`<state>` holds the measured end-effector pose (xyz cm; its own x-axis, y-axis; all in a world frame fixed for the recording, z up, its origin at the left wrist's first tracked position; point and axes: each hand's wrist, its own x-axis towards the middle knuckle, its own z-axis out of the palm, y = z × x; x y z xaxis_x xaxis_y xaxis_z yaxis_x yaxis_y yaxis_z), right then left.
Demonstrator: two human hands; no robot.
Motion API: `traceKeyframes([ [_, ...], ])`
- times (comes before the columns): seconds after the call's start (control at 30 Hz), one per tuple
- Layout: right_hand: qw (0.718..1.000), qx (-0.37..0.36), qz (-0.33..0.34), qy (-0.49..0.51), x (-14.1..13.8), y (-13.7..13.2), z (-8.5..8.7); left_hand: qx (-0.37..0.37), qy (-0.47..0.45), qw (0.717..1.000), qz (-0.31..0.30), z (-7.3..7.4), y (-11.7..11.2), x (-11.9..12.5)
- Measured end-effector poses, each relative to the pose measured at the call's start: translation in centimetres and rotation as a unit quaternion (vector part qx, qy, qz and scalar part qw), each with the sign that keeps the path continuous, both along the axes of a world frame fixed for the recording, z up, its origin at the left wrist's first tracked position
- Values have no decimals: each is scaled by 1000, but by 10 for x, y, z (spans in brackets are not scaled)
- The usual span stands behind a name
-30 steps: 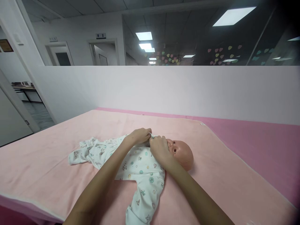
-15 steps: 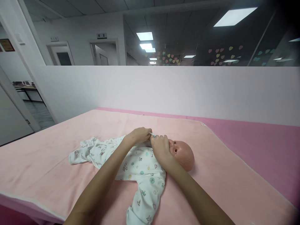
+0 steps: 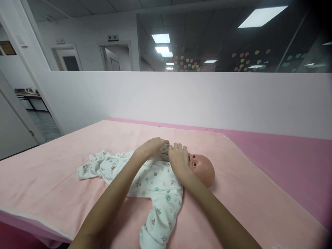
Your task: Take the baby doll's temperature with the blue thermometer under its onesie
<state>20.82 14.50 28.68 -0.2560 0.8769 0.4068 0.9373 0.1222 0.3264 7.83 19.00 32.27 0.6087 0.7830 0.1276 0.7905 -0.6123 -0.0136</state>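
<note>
A baby doll (image 3: 204,169) lies on its back on a peach sheet, its head toward the right. It is dressed in a white printed baby romper (image 3: 155,180), with one sleeve stretched toward me and the legs off to the left. Above the doll's chest, my left hand (image 3: 153,147) pinches the romper's cloth edge. Close by, my right hand (image 3: 178,159) is closed on the same cloth near the collar, beside the doll's chin. A bit of raised fabric shows between both hands. My hands and arms hide the doll's neck and lower face.
The peach sheet (image 3: 246,207) covers most of a pink padded surface (image 3: 290,159). Behind it runs a low white wall (image 3: 194,100) with dark glass above. At left, a doorway shows a desk (image 3: 29,95).
My two hands have moved slightly apart and up, and more of the romper's cloth shows between them. The doll lies in the same place.
</note>
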Motion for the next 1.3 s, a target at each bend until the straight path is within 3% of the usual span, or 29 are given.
traceKeyframes([
  [0.23,999,-28,18,-5,2,4,-3,-31,-34,999,-7,7,-2,1],
  [0.43,998,-53,30,11,10,12,-2,-3,-83,996,-21,5,3,0],
  [0.6,990,-107,87,35,18,14,3,-6,-89,996,-13,5,3,-4],
  [0.93,985,-107,130,27,24,20,3,-25,-81,996,-2,9,-3,-2],
  [1.13,989,-95,117,-8,21,17,-1,-31,-58,998,-17,10,-4,-3],
  [1.3,993,-83,80,-31,18,14,3,2,-56,998,18,7,1,-7],
])
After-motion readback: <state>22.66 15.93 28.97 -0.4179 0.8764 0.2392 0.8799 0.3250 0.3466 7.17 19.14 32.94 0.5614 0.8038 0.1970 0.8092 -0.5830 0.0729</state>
